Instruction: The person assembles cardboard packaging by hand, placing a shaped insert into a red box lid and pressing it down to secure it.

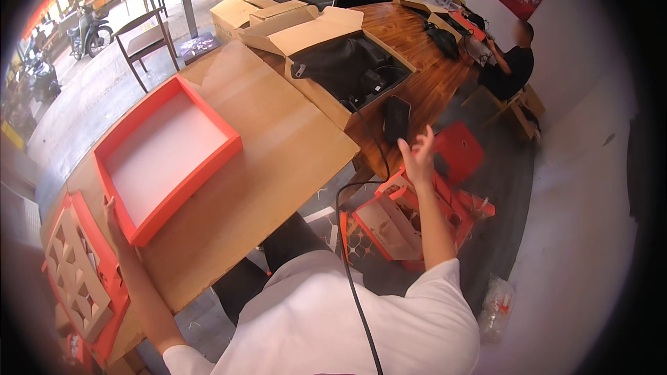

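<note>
A shallow red box (229, 144) with a white inside lies on the brown cardboard-covered table to my left. My left hand (115, 221) is at its near left wall, fingers pointing up along the outside; they seem stretched out, not wrapped round it. Whether the palm touches the wall is hard to tell. My right hand (419, 160) is raised off the table's right side, open and holding nothing, fingers apart. Below it, flattened and folded red cartons (410, 215) with beige cardboard inserts lie in a heap near the floor.
Left of my left arm lies a red sheet with a beige divider insert (73, 264). An open carton (319, 35) holds a black bag and a charger. A black cable (340, 215) runs down across my front. A red stool (458, 153) stands right; a seated person (511, 62) works beyond.
</note>
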Demonstrator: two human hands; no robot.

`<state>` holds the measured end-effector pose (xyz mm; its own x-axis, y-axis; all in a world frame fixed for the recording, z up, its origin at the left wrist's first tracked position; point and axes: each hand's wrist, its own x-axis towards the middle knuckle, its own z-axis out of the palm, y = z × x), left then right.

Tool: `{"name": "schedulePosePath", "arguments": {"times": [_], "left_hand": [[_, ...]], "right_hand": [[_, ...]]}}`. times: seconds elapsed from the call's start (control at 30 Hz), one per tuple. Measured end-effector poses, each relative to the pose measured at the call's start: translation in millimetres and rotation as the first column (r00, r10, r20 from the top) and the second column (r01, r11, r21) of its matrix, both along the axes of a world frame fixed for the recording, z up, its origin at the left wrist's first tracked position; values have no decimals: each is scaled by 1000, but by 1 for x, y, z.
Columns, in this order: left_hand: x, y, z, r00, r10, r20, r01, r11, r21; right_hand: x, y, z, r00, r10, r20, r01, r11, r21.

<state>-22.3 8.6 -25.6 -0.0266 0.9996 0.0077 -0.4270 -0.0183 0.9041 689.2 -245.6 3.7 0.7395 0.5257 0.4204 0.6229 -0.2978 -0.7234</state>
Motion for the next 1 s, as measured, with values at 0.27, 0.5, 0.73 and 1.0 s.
{"name": "schedulePosePath", "arguments": {"times": [0.27,0.5,0.73,1.0], "left_hand": [[-6,14,-11,995,36,-91,-30,998,61],[15,-1,8,992,39,-122,-33,998,54],[4,11,-10,988,87,-129,-85,996,17],[-31,46,-65,978,166,-124,-152,982,114]], "right_hand": [[2,68,-22,949,-154,275,247,906,-343],[18,40,-44,918,-27,396,47,998,-43],[-24,-27,-35,879,374,295,-347,927,-143],[-2,-11,-32,764,601,234,-567,799,-201]]}}
